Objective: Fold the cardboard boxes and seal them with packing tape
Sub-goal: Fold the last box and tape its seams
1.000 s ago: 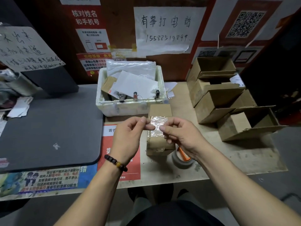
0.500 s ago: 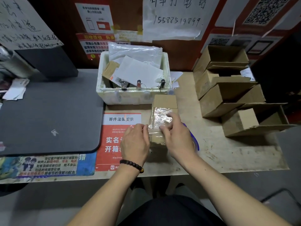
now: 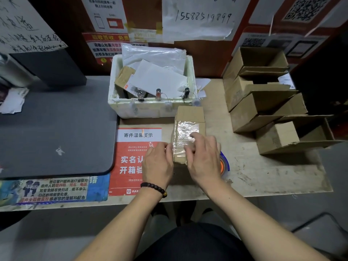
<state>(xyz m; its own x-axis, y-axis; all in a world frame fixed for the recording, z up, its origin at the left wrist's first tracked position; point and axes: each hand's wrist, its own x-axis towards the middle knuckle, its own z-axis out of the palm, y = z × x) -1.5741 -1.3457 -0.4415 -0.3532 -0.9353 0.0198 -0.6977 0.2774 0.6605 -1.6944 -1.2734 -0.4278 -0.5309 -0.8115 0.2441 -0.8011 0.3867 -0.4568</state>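
Note:
A small closed cardboard box (image 3: 190, 114) stands on the wooden table in front of me, with shiny clear packing tape (image 3: 185, 131) across its top. My left hand (image 3: 157, 164) rests against the box's left side, pinching the loose tape end. My right hand (image 3: 204, 159) lies flat on the near part of the top, fingers pressing the tape down. The tape roll (image 3: 224, 164), blue-edged with an orange core, lies just right of the box, mostly hidden behind my right hand.
A white foam bin (image 3: 150, 108) full of papers and bags stands behind the box. Several open folded cardboard boxes (image 3: 263, 102) are stacked at the right. A grey mat (image 3: 56, 129) covers the left, a red notice (image 3: 131, 153) lies under my left hand.
My hands came down from holding a stretched strip of tape in the air and now press it onto the box top. The view has tilted down and closer.

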